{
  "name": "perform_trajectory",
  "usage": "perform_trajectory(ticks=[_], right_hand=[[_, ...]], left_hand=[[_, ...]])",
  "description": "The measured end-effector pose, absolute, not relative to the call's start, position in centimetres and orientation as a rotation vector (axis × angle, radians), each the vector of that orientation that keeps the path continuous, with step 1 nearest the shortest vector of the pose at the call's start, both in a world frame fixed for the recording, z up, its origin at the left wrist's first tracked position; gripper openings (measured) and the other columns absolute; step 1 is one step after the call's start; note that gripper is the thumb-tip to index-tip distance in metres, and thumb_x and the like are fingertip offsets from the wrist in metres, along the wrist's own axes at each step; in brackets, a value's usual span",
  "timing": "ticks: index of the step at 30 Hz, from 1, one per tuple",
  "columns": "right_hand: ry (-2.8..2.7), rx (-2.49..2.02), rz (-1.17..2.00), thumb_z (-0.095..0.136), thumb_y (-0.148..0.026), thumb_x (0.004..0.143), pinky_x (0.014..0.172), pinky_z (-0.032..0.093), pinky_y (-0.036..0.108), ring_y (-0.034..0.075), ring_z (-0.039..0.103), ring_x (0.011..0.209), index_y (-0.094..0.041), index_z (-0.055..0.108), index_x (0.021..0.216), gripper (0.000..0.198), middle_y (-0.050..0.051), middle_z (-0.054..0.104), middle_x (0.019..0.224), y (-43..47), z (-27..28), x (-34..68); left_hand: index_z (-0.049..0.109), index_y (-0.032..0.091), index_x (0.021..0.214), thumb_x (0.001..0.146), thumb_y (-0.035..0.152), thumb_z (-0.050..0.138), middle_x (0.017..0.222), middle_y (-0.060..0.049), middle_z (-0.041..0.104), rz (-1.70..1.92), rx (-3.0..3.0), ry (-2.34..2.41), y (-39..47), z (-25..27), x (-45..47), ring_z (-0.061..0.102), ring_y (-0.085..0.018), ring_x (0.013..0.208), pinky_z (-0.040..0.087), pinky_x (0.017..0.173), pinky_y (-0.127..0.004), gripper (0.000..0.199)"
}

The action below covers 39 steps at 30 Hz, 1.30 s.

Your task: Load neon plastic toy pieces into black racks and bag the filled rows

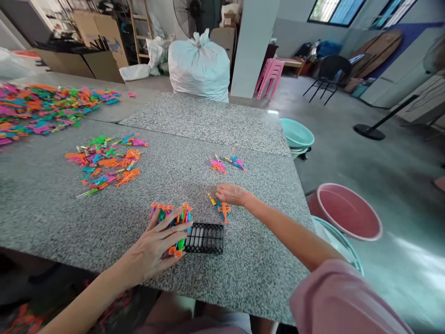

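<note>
Black rack [212, 238] is carrying toys [181, 244] at its left, a spread-fingered left hand [155, 248] clasping them; beyond it, a curled right hand [231, 194] is reaching, grip unclear.

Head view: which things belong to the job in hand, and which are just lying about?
In the job, judging by the hands:
black plastic grid tray
multicoloured plastic pieces under the left hand
blue-and-orange plastic piece by the right hand
probably the small multicoloured heap of plastic pieces

Apparently just lying about:
white tied sack
red round tub
pink stacked stools
black chair
</note>
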State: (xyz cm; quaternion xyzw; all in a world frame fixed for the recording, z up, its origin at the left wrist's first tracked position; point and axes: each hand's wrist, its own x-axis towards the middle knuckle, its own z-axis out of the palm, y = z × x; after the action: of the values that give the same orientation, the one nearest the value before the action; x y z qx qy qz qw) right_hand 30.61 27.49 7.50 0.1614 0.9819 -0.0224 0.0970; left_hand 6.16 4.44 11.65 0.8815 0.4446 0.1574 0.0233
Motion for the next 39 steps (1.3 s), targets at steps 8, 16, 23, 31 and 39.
perform_trajectory(ticks=[8,16,23,31,39], right_hand=[[2.972,0.467,-0.194,0.044,-0.006,0.097,0.091,0.048,0.031,0.019,0.062,0.105,-0.021,0.068,0.118,0.035,0.009,0.067,0.128,25.3,6.9,30.3],[2.775,1.509,-0.419,0.061,-0.002,0.077,0.079,0.051,0.027,0.019,0.068,0.087,-0.018,0.064,0.077,0.017,0.006,0.071,0.085,25.3,7.6,37.8],[2.332,1.724,-2.397,0.070,-0.029,0.073,0.066,0.062,0.034,0.018,0.069,0.074,-0.023,0.056,0.096,0.027,0.001,0.070,0.090,12.1,4.2,33.6],[2.608,1.815,-1.476,0.066,-0.027,0.083,0.073,0.056,0.030,0.024,0.073,0.079,-0.021,0.066,0.083,0.006,0.006,0.075,0.080,6.6,3.8,25.2],[2.630,1.641,-0.788,0.058,-0.026,0.089,0.074,0.054,0.030,0.027,0.075,0.087,-0.018,0.070,0.109,0.024,0.014,0.078,0.093,7.0,6.7,24.1]], left_hand=[[0.066,0.024,0.114,0.093,0.024,0.058,0.137,-0.005,0.066,0.527,2.675,1.399,4.7,11.9,6.7,0.032,-0.029,0.150,0.004,0.125,-0.059,0.022],[0.066,0.023,0.108,0.092,0.024,0.060,0.135,-0.005,0.066,0.594,2.679,1.399,4.7,11.6,6.7,0.031,-0.028,0.150,0.004,0.125,-0.059,0.017],[0.067,0.023,0.107,0.092,0.026,0.058,0.134,-0.007,0.067,0.600,2.610,1.409,4.8,11.7,6.9,0.034,-0.030,0.149,0.006,0.124,-0.063,0.017],[0.067,0.023,0.108,0.091,0.024,0.059,0.138,-0.004,0.064,0.588,2.601,1.380,4.8,11.4,7.0,0.027,-0.029,0.152,0.005,0.125,-0.062,0.019],[0.053,0.024,0.140,0.086,0.019,0.058,0.144,-0.007,0.059,0.546,2.656,1.365,4.6,11.8,7.2,0.034,-0.031,0.149,0.007,0.124,-0.062,0.055]])
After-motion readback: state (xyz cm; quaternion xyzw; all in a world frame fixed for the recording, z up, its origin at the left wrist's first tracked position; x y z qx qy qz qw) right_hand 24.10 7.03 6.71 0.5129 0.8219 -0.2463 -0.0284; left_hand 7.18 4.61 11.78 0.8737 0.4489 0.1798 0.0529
